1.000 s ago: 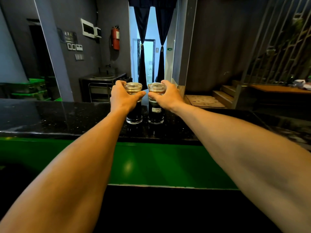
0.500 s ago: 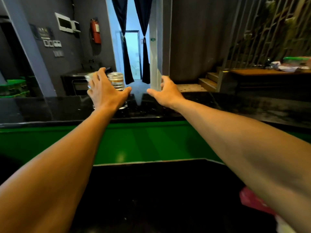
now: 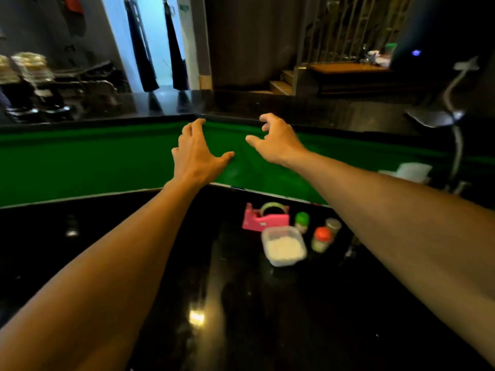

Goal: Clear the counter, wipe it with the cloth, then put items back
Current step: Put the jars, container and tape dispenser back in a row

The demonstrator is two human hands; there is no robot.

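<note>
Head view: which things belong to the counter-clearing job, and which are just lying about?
Job: left hand, right hand, two jars, black counter, pink tape dispenser, white tub, three small bottles.
Lying about: curtains, stairs, wooden table.

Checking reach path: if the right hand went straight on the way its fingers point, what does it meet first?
Probably the front edge of the upper counter, just beyond the fingers of the right hand. Depth is unclear, so it might meet the green panel below that edge instead.
</note>
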